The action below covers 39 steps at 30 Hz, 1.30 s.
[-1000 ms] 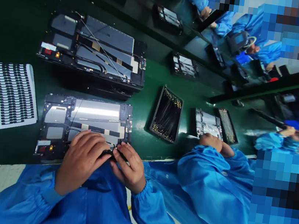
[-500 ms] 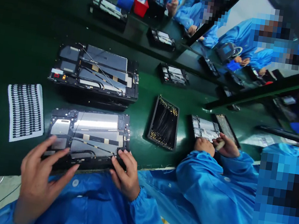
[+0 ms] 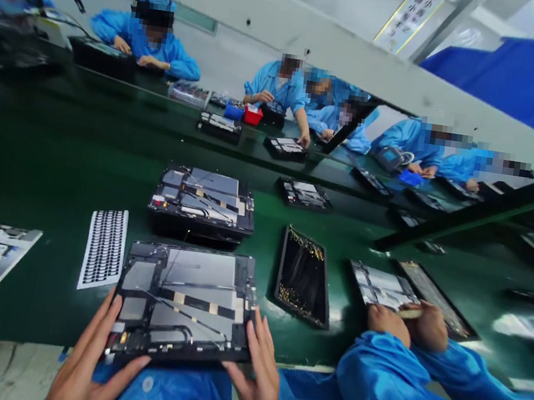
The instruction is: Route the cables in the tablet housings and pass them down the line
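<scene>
The opened tablet (image 3: 183,301) has a matt black plastic frame around smooth grey metal plates with a dull shine, crossed by glossy black flat cables and small patches of tan tape. The second opened tablet (image 3: 203,199) looks the same. The belt (image 3: 63,198) is a smooth dark green surface with a soft gloss, the sticker sheet (image 3: 104,248) is white backing paper carrying rows of matt black pads, the tray (image 3: 304,277) is black and glossy inside, and the neighbouring person's sleeve (image 3: 394,390) is thin blue cloth with a slight sheen.
</scene>
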Motion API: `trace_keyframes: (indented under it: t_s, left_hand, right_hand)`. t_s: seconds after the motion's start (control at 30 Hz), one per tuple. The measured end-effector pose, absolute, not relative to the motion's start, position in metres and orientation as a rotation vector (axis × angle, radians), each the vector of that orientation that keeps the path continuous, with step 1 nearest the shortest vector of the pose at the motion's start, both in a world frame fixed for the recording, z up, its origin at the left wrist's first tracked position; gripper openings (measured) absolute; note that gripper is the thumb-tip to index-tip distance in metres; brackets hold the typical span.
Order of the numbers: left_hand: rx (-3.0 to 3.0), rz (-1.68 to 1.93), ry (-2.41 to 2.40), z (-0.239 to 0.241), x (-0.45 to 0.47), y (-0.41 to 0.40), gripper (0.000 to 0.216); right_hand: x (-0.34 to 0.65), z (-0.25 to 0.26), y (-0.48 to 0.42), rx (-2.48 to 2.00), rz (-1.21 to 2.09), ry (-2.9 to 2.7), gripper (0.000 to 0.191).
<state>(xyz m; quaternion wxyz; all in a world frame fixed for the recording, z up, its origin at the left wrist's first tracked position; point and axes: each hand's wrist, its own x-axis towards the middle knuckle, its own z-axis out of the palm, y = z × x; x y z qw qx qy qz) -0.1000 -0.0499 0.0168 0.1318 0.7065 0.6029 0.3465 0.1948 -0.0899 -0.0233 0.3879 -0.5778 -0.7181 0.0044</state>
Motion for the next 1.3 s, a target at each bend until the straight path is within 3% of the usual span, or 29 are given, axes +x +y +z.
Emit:
trace_keyframes:
  t_s: [0.2, 0.43, 0.5, 0.57, 0.63, 0.7, 0.8, 0.9, 1.03, 1.3]
  left_hand:
    - [2.147, 1.163, 1.610, 0.089, -0.089, 0.036, 0.083]
    - [2.023, 1.049, 1.522, 0.083, -0.075, 0.159, 0.096]
    - [2.039, 1.046, 1.510, 0.077, -0.098, 0.153, 0.091]
    - [2.097, 1.105, 1.543, 0.069, -0.133, 0.132, 0.068]
    - [2.194, 1.083, 1.587, 0.056, -0.171, 0.108, 0.043]
    - [2.268, 0.930, 1.578, 0.036, -0.203, 0.088, 0.034]
    - [2.287, 0.710, 1.491, 0.001, -0.228, 0.072, 0.033]
    - [2.257, 0.639, 1.475, -0.023, -0.232, 0.067, 0.037]
    - [2.229, 0.612, 1.477, -0.030, -0.229, 0.066, 0.043]
    - [2.242, 0.579, 1.479, -0.029, -0.229, 0.066, 0.042]
  right_hand:
    - [0.204, 0.035, -0.011, -1.431, 0.014, -1.686, 0.070]
    - [0.221, 0.039, 0.108, -1.398, -0.026, -1.734, 0.065]
    - [0.211, 0.043, 0.095, -1.400, -0.093, -1.730, 0.070]
    - [0.192, 0.053, 0.070, -1.371, -0.142, -1.699, 0.064]
    - [0.163, 0.063, 0.047, -1.255, 0.009, -1.793, 0.043]
    - [0.125, 0.067, 0.038, -1.059, 0.301, -2.044, 0.025]
    - [0.060, 0.056, 0.050, -0.868, 0.568, -2.431, 0.010]
    - [0.004, 0.028, 0.076, -0.885, 0.531, -2.654, 0.003]
    - [-0.035, 0.000, 0.090, -0.964, 0.436, -2.756, 0.009]
    - [-0.045, -0.010, 0.077, -1.116, 0.290, -2.743, 0.021]
